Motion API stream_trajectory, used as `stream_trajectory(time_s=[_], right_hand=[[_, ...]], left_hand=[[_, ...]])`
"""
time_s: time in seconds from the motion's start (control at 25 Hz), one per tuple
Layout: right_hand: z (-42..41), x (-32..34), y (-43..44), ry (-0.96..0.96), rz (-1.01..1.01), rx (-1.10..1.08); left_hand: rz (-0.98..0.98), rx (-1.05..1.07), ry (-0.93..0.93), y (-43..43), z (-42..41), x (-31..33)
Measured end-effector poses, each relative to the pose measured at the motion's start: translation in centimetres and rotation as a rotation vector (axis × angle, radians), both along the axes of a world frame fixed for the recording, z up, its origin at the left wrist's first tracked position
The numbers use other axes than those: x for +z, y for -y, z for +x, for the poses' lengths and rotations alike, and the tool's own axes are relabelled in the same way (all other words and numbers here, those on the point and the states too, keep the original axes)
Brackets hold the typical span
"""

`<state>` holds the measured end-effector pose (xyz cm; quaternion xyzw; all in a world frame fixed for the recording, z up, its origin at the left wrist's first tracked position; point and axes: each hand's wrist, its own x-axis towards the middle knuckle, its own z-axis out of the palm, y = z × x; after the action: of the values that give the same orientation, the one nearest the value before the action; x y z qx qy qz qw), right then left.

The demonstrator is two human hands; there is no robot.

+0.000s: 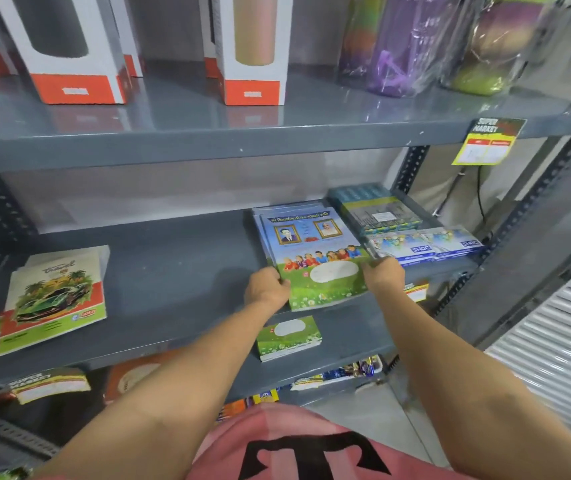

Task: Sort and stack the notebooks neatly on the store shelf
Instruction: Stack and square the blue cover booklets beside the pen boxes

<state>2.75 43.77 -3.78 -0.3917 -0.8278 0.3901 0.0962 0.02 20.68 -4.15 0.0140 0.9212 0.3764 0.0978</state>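
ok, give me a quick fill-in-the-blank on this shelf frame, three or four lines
1. Both hands, left hand and right hand, grip the blue-and-green notebook stack on the ____ shelf.
2. The green car-cover notebooks lie at that grey metal shelf's ____ end.
3. The small green notepad sits near the shelf's ____ edge.
4. The white-and-orange boxes stand on the ____ shelf.

Answers: middle; left; front; top

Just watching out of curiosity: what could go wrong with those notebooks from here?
The blue-and-green notebook pile, held at its sides by the left hand and right hand, is fanned unevenly and overhangs the grey metal shelf; it might slip off. Shoving it right could push the blue boxed packs. The small green notepad stack sits by the edge.
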Motion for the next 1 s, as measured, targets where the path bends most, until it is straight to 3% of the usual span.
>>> stream_trajectory(time_s=[0.08, 0.24, 0.36, 0.6, 0.76, 1.0], right_hand=[[0.3, -0.2, -0.6, 0.039, 0.065, 0.091], [0.5, 0.2, -1.1, 0.149, 0.155, 0.231], [1.4, 0.4, -0.8, 0.224, 0.377, 0.342], [2.4, 2.0, -0.2, 0.387, 0.565, 0.781], [2.3, 2.0, -0.7, 0.504, 0.604, 0.850], [1.6, 1.8, -3.5, 0.457, 0.515, 0.885]], left_hand=[[-0.099, -0.043, -0.051, 0.2, -0.3, 0.0], [-0.089, -0.087, -0.041, 0.9, -0.5, 0.5], [-0.137, -0.137, -0.058, 1.5, 0.3, 0.3], [-0.268, -0.211, -0.011, 2.6, 1.7, 1.2], [-0.309, -0.239, -0.004, 2.1, 2.7, 1.0], [-0.450, -0.219, -0.058, -1.9, 2.8, 0.9]])
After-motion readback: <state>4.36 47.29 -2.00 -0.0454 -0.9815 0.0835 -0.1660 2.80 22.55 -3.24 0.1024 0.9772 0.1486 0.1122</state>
